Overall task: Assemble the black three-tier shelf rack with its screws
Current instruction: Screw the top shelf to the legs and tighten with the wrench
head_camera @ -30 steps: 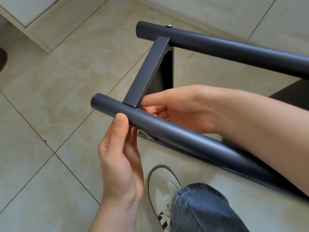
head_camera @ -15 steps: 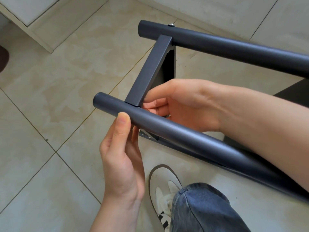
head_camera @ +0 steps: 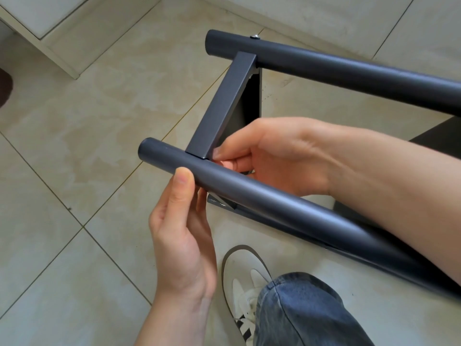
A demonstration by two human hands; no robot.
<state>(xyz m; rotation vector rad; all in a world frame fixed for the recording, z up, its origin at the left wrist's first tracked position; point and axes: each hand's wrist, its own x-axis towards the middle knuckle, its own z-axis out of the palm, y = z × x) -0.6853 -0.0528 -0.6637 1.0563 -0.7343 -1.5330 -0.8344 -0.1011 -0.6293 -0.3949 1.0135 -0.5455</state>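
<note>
Left hand grips the near tube; right hand beyond it pinches something hidden below the crossbar.

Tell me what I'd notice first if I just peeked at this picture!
You'd spot two thick dark tubes, the near tube and the far tube, joined by a flat crossbar in the middle of the picture. The left hand grips the near tube from below, while the right hand touches the crossbar's near end. At the bottom, a white shoe stands on the tiled floor.
</note>
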